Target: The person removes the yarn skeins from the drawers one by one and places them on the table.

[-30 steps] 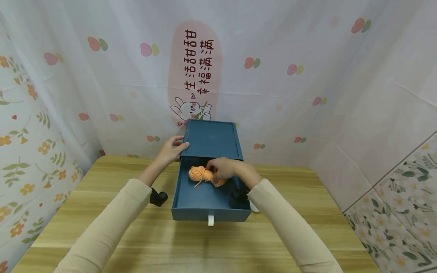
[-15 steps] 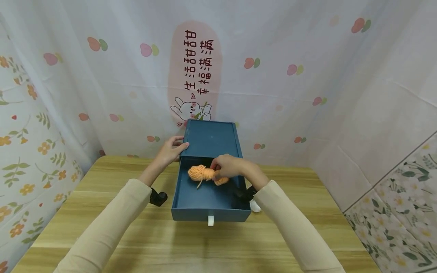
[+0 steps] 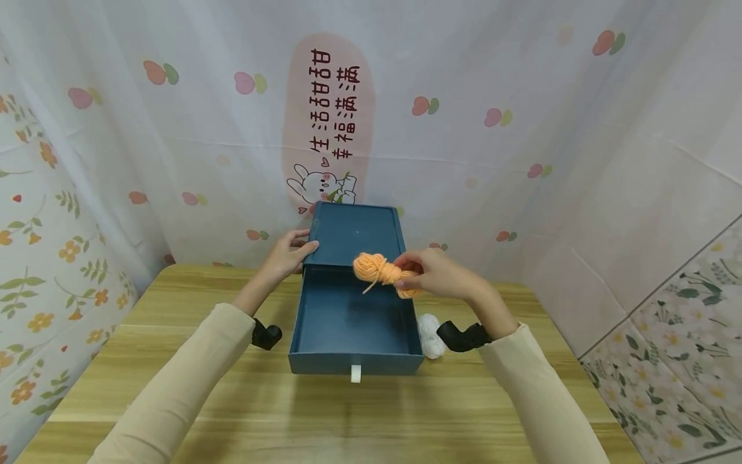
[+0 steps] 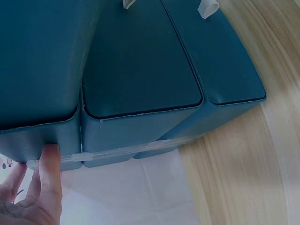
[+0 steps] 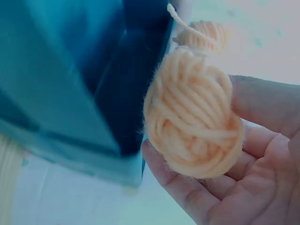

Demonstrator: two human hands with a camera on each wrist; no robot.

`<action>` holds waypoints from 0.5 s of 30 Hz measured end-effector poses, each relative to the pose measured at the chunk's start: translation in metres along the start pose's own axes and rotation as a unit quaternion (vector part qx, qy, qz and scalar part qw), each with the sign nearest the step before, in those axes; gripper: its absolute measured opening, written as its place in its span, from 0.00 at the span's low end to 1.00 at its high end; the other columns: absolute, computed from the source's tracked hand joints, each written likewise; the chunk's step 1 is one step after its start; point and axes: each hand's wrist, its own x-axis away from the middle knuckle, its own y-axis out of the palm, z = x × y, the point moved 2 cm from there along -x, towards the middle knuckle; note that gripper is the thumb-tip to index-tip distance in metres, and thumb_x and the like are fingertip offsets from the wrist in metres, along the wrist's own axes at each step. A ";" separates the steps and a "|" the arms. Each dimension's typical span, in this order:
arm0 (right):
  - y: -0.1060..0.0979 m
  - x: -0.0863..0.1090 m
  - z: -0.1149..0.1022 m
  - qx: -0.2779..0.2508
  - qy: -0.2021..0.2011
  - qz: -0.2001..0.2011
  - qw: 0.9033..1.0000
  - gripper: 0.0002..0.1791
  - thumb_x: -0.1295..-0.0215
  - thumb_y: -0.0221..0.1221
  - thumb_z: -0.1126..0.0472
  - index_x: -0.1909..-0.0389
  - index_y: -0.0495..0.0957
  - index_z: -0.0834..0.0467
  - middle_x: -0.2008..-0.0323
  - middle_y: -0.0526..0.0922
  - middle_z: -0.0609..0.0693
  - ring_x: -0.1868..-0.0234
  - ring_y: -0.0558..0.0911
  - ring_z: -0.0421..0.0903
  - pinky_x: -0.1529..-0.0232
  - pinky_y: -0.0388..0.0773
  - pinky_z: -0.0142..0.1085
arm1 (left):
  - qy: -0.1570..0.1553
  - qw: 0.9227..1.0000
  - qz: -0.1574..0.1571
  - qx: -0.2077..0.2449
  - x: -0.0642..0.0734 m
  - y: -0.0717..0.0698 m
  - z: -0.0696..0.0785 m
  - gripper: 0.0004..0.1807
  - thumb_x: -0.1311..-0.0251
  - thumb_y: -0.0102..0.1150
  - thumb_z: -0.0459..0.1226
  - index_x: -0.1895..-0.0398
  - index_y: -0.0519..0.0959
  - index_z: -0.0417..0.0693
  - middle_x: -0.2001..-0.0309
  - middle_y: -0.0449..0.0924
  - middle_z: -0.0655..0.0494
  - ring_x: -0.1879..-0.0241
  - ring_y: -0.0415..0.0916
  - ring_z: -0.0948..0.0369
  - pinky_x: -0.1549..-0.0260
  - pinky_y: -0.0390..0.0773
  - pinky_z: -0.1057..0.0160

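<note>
My right hand (image 3: 437,274) holds a bundle of orange yarn (image 3: 384,269) above the right side of a pulled-out drawer. In the right wrist view, thumb and fingers wrap one rounded end of the yarn (image 5: 192,117), and a loose strand hangs off the skein. The blue drawer (image 3: 353,316) shows a bare floor and a white pull tab on its front. My left hand (image 3: 284,258) rests against the left side of the blue drawer box (image 3: 356,232), thumb at its top edge. In the left wrist view its straight fingers (image 4: 49,183) touch the box side.
A white ball of yarn (image 3: 430,336) lies on the wooden table (image 3: 232,399) just right of the drawer. In the left wrist view, other drawers (image 4: 140,61) with white tabs sit in the same stack. A patterned curtain (image 3: 464,148) hangs right behind the box.
My right hand has lifted the orange yarn out of the drawer and moved it up and to the right. The white yarn is now more visible. My left hand stays at the box.
</note>
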 end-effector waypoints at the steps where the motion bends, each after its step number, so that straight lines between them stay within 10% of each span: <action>1: -0.003 0.005 0.004 -0.006 0.002 0.012 1.000 0.18 0.41 0.59 0.59 0.51 0.74 0.62 0.63 0.81 0.52 0.64 0.78 0.42 0.62 0.76 0.33 | 0.000 1.000 0.000 0.000 0.000 0.000 0.000 0.33 0.36 0.46 0.48 0.32 0.54 0.45 0.39 0.61 0.37 0.45 0.68 0.44 0.52 0.75 0.49; 15: -0.006 0.067 0.091 -0.113 0.076 0.147 0.980 0.26 0.40 0.58 0.56 0.45 0.67 0.65 0.55 0.77 0.61 0.58 0.78 0.45 0.63 0.77 0.30 | 0.001 1.000 -0.002 -0.007 0.000 0.000 -0.001 0.33 0.36 0.46 0.48 0.32 0.53 0.46 0.38 0.60 0.37 0.43 0.67 0.44 0.52 0.75 0.48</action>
